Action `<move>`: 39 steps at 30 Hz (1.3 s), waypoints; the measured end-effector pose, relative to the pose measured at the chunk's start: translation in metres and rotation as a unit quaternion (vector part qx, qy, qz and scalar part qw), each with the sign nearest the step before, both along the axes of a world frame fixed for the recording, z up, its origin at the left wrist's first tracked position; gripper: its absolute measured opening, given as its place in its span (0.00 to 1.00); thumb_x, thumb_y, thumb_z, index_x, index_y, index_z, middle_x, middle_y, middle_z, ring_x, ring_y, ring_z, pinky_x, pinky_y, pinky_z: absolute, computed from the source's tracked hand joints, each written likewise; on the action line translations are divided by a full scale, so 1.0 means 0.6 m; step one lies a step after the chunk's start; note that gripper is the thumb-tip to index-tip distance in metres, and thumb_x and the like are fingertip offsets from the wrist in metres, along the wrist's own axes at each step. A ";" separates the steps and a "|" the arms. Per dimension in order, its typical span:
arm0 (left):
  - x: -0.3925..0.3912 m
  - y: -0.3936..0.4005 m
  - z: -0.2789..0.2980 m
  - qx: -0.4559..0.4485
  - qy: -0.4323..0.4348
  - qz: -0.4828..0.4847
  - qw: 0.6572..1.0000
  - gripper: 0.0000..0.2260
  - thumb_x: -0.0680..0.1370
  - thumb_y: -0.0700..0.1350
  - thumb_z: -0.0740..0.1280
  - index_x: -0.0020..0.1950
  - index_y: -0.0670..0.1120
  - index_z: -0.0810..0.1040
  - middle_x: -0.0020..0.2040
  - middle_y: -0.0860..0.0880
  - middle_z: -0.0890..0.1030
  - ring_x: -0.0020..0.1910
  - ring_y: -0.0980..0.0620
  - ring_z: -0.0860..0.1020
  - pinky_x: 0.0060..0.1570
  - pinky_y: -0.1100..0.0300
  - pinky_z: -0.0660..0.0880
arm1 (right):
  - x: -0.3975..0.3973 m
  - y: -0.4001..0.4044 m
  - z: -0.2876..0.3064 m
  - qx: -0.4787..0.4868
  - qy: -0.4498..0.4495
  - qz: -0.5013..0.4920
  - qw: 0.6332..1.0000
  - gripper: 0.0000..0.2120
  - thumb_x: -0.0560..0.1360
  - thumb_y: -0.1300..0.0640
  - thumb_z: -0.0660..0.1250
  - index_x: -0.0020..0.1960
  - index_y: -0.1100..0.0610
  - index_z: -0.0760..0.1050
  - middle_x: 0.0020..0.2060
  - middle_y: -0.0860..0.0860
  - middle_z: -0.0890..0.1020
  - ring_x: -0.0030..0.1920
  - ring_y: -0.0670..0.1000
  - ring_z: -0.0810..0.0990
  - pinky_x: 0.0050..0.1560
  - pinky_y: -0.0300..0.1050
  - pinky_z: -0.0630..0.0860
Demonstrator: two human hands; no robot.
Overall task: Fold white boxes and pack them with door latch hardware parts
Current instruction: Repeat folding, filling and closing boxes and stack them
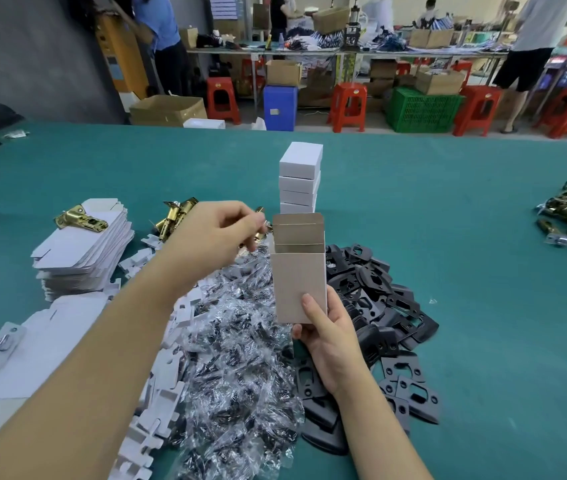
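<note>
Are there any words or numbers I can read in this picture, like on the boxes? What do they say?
None can be read.
The open white box in the right hand: blank.
The stack of closed white boxes: blank.
The flat unfolded boxes: blank.
The small label on the blue bin: too small to read.
The papers on the far wall: too blurred to read.

Upright white box (298, 282), top flaps open, held above table.

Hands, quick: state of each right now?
Left hand: fingers pinch a brass latch part beside the box's open top.
Right hand: grips the open white box upright.
</note>
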State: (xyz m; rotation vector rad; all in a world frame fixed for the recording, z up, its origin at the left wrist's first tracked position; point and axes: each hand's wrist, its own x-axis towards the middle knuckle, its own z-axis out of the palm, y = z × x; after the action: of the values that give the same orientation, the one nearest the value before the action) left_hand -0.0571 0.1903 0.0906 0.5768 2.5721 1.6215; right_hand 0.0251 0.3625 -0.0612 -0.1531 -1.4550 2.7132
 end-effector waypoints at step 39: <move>0.018 -0.093 -0.034 -0.175 0.143 0.045 0.973 0.10 0.81 0.42 0.68 0.53 0.58 0.81 0.44 0.59 0.82 0.39 0.63 0.77 0.35 0.65 0.70 | 0.001 -0.004 0.004 0.028 -0.026 -0.006 0.999 0.20 0.68 0.46 0.80 0.59 0.44 0.82 0.55 0.51 0.86 0.47 0.48 0.84 0.37 0.38 0.78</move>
State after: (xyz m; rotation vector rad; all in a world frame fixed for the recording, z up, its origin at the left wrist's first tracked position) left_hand -0.0464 0.1345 0.0701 0.7146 3.0342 1.1265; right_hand 0.0257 0.3600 -0.0591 -0.2318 -1.5363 2.6750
